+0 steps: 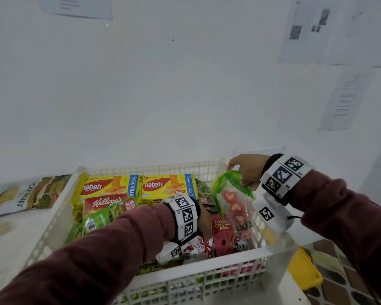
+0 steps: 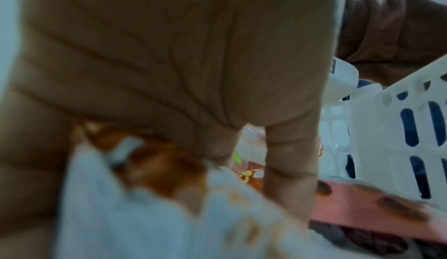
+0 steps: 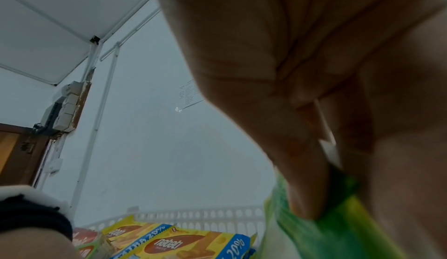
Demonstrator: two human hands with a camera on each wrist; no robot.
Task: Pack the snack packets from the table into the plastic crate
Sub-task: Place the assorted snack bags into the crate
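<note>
Your right hand (image 1: 248,170) pinches the green top of a clear snack pouch (image 1: 234,205), which stands tilted inside the white plastic crate (image 1: 207,271), close against its right wall. Your left hand (image 1: 204,219) is deep in the crate on a white and red packet (image 1: 198,247); whether it grips, you cannot tell. Nabati boxes (image 1: 167,188) fill the far edge. A jackfruit bag (image 1: 24,194) lies on the table (image 1: 7,243), left of the crate.
</note>
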